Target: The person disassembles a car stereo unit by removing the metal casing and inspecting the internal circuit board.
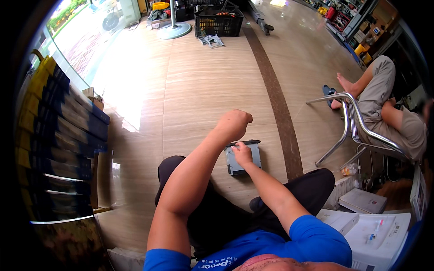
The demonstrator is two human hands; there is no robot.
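Note:
On the floor between my legs lies a flat grey metal box [234, 166] with a black strip along its far edge, like a car stereo unit. My right hand [242, 153] rests on its top, fingers bent at the black edge and gripping there. My left hand [233, 125] is raised just beyond and above the box, its fingers curled closed. Whatever it may hold is hidden behind the knuckles.
Shelved dark blue and yellow packages [58, 117] line the left side. A person [377, 99] sits at right by a metal-framed chair [350, 117]. Ahead stands a black crate [218, 26], with grey metal brackets [210, 41] before it. A white cabinet [379, 235] is beside my right elbow.

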